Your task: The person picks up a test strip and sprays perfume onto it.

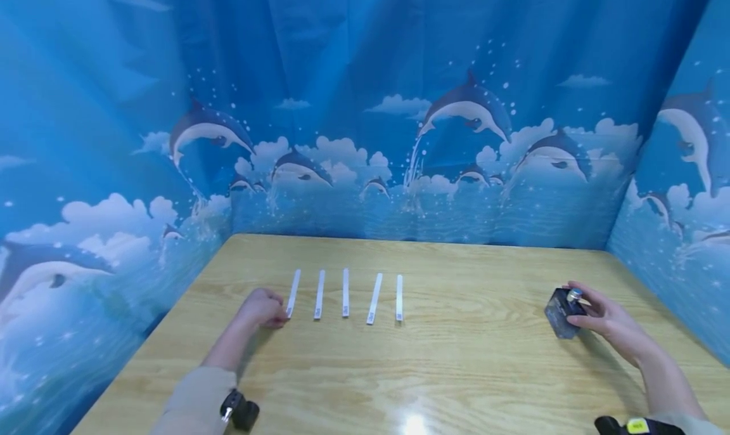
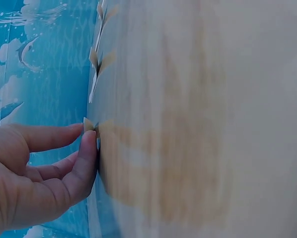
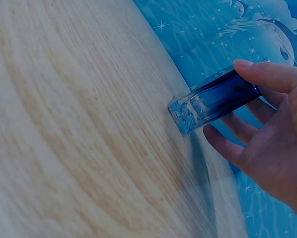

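Several narrow white paper strips lie side by side on the table; the leftmost strip (image 1: 293, 293) is by my left hand (image 1: 262, 308). Seen from the left wrist, the thumb and forefinger of that hand (image 2: 44, 183) pinch the near end of this strip (image 2: 89, 124). Far to the right, my right hand (image 1: 618, 330) holds a dark blue glass perfume bottle (image 1: 557, 314) with a short shiny top. In the right wrist view the thumb lies along one side of the bottle (image 3: 215, 101), fingers on the other; its base is at or just above the table.
The other strips (image 1: 345, 292) stretch rightward in a loose row, each with a small printed mark at its near end. A wood-grain table (image 1: 467, 359) carries everything. Behind it and at both sides hangs a blue dolphin-print curtain (image 1: 365, 105).
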The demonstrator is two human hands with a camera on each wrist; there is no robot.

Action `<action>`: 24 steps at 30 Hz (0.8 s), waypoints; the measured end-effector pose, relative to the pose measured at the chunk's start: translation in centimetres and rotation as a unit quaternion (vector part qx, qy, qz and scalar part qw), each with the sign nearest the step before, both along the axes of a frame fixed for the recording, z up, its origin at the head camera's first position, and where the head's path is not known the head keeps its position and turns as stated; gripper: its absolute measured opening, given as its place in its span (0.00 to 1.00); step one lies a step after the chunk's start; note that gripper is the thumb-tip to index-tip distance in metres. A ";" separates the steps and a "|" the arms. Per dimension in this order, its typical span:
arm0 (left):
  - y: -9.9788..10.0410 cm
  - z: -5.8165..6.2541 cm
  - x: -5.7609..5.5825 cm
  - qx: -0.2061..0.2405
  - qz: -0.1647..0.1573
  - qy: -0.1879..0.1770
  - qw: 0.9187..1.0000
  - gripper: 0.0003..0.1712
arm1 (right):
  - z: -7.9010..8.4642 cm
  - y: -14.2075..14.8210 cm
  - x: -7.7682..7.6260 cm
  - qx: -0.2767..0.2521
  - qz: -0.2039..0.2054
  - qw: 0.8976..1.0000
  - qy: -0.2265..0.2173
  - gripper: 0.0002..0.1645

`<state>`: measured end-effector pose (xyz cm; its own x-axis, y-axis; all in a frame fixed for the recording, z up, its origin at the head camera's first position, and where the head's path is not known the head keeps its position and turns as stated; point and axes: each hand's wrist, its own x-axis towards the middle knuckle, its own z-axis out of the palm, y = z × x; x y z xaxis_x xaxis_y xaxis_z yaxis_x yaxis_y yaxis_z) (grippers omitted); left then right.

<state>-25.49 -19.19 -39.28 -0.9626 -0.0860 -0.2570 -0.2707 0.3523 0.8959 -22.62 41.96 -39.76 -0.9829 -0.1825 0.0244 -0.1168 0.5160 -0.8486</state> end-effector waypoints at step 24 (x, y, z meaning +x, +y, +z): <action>-0.6 0.0 0.3 0.066 -0.013 -0.010 0.998 0.25 | 0.4 -0.5 0.1 0.017 -0.019 0.999 -0.027 0.49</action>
<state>-25.23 -19.80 -39.24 -0.9585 -0.0247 -0.2841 -0.2816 0.2384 0.9294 -22.54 41.48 -39.39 -0.9887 -0.1455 -0.0348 -0.0511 0.5471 -0.8355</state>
